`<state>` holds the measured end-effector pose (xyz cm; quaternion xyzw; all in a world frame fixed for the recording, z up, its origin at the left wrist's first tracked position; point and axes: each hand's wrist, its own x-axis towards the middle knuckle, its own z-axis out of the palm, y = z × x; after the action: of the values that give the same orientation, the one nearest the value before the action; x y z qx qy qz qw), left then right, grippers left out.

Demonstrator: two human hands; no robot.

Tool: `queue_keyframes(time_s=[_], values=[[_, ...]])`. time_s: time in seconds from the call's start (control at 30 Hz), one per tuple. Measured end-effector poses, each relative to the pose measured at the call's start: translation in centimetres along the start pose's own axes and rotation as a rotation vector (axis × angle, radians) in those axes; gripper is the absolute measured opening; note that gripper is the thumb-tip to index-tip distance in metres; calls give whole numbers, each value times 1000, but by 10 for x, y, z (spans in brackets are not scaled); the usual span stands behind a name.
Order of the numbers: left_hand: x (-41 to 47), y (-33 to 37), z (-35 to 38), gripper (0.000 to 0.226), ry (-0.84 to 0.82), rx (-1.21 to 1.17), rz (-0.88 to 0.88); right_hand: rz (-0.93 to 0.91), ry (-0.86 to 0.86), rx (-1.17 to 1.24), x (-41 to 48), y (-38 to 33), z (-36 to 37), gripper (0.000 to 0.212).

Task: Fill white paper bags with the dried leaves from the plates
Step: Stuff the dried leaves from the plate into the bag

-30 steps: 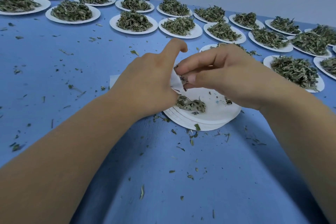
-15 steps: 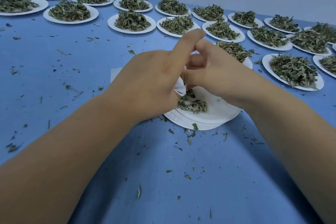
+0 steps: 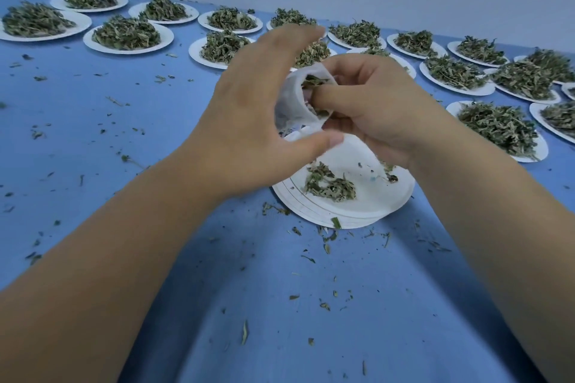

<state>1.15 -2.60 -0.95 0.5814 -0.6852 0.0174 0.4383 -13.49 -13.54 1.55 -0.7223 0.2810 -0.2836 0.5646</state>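
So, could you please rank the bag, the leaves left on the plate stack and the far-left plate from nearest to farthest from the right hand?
1. bag, at the right hand fingertips.
2. leftover leaves, just below that hand, on the stack.
3. far-left plate, far off at the table's left edge.

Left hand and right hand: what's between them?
Head view: the small white paper bag, open-mouthed with dried green leaves inside, sits between left hand and right hand.
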Motion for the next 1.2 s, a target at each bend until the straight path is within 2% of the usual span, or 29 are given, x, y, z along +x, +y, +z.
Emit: queue_keyframes(time_s=[0.07, 0.17, 0.3, 0.57, 0.67, 0.87, 1.0, 1.03, 1.13, 1.2], values=[[0, 1, -3, 57, 62, -149, -108, -28, 58, -28, 1, -1, -1, 14], [3, 2, -3, 30, 200, -186, -221, -57, 127, -99, 1, 0, 2, 11], [3, 2, 6, 9, 187, -159, -317, -104, 211, -244, 3, 2, 9, 10], [3, -1, 5, 31, 227, -284, -332, -102, 292, -349, 9, 1, 15, 10], [4, 5, 0, 35, 192, -396, -283, -110, 292, -514, 13, 0, 16, 10], [4, 13, -3, 33, 128, -469, -236, -163, 252, -860, 21, -5, 24, 10], [4, 9, -10, 19, 160, -344, -180, -148, 235, -710, 20, -12, 21, 9], [4, 5, -13, 27, 147, -287, -170, -139, 239, -669, 19, -14, 20, 7], [0, -11, -22, 83, -67, -108, -138, -105, 236, -497, 14, -21, 15, 8], [0, -17, -18, 100, -155, -22, -146, -63, 191, -349, 11, -26, 15, 3]])
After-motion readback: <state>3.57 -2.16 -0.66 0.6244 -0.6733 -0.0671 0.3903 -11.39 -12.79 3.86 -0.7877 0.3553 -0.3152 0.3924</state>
